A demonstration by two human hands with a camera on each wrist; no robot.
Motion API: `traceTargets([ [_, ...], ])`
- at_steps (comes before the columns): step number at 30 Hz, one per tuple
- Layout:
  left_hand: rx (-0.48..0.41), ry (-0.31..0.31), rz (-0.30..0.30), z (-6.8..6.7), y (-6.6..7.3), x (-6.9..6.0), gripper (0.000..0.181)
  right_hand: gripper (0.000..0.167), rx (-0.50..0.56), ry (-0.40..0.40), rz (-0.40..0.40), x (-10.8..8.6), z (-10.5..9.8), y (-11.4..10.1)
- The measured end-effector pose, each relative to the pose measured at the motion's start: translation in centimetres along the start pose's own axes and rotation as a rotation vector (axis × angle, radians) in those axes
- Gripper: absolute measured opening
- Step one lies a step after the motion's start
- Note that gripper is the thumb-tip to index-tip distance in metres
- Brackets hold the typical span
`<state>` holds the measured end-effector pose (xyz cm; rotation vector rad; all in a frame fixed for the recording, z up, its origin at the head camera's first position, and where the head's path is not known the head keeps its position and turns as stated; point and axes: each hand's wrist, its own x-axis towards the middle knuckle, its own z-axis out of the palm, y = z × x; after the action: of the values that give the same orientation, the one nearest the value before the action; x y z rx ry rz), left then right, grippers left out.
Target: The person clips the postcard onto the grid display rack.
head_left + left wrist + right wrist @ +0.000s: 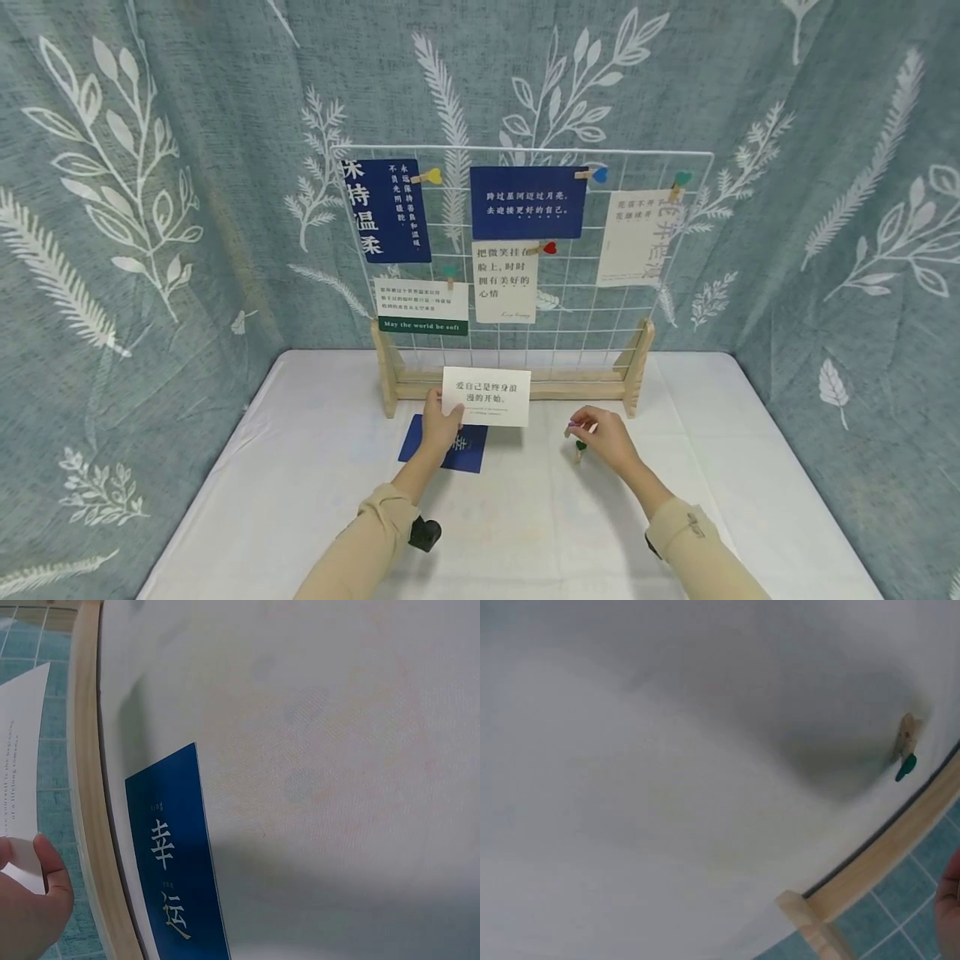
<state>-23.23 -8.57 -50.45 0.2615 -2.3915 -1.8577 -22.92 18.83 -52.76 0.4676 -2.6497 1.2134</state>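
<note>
My left hand (440, 425) pinches the left edge of a white card (489, 395) with dark printed text, held up in front of the rack's wooden base. In the left wrist view the thumb and fingers grip the card (21, 750). Beneath it, a dark blue card (470, 454) with white characters lies on the table. To the right, my right hand (609, 437) pinches a small clothespin with a purple top (572, 426) between thumb and fingertips; the clothespin is mostly hidden. Just below that hand, a wooden clothespin with a green heart (581, 447) lies on the table.
A white wire grid (577, 342) stands in a wooden base (517, 390) at the back. Cards hang on it by heart clothespins: two blue ones (527, 202) (386, 212), a white-and-green one (422, 307) and two pale ones (505, 283) (633, 237). A patterned curtain surrounds the white-covered table (525, 533).
</note>
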Motion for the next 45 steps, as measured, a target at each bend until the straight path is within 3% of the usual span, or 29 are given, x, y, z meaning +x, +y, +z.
traceTargets([
  [8, -0.013, 0.039, 0.037, 0.4, -0.7, 0.4, 0.030, 0.007, -0.085, -0.014, -0.082, 1.6, -0.4, -1.2],
  [17, 0.059, 0.040, 0.107, 0.8, -0.6, 1.1, 0.029, 0.010, -0.098, -0.015, -0.076, 3.2, -1.0, -2.5],
  [24, 0.017, 0.043, 0.118, 0.4, -0.7, 2.0, 0.028, 0.010, -0.097, 0.032, -0.107, 4.4, -1.6, -3.3],
  [27, -0.012, 0.038, 0.156, 0.5, -1.6, 3.0, 0.029, 0.011, -0.078, 0.068, -0.119, 5.1, -2.0, -3.8],
  [28, -0.042, 0.049, 0.212, 0.7, -3.0, 4.0, 0.028, 0.011, -0.076, 0.074, -0.125, 5.3, -2.1, -4.0],
  [31, -0.049, 0.060, 0.269, 0.9, -4.1, 5.1, 0.029, 0.010, -0.092, 0.083, -0.132, 5.8, -2.4, -4.4],
  [34, -0.040, 0.074, 0.236, 0.9, -2.8, 5.0, 0.031, 0.009, -0.106, 0.068, -0.131, 6.0, -2.7, -4.6],
  [35, -0.014, 0.067, 0.182, 0.7, -1.2, 4.1, 0.033, 0.008, -0.109, 0.063, -0.132, 6.1, -2.8, -4.6],
  [36, -0.011, 0.064, 0.164, 0.7, -0.7, 4.0, 0.034, 0.008, -0.110, 0.059, -0.131, 6.2, -2.9, -4.7],
  [39, -0.008, 0.058, 0.204, 0.3, -0.1, 4.1, 0.035, 0.008, -0.107, 0.053, -0.126, 6.6, -3.1, -4.9],
  [41, -0.002, 0.070, 0.286, 1.1, -3.2, 6.6, 0.034, 0.009, -0.108, 0.057, -0.122, 6.9, -3.2, -5.1],
  [43, -0.002, 0.082, 0.362, 2.1, -7.4, 9.9, 0.035, 0.010, -0.114, 0.058, -0.124, 7.1, -3.2, -5.3],
  [45, 0.014, 0.089, 0.359, 3.3, -11.4, 13.3, 0.037, 0.010, -0.112, 0.056, -0.122, 7.3, -3.1, -5.6],
])
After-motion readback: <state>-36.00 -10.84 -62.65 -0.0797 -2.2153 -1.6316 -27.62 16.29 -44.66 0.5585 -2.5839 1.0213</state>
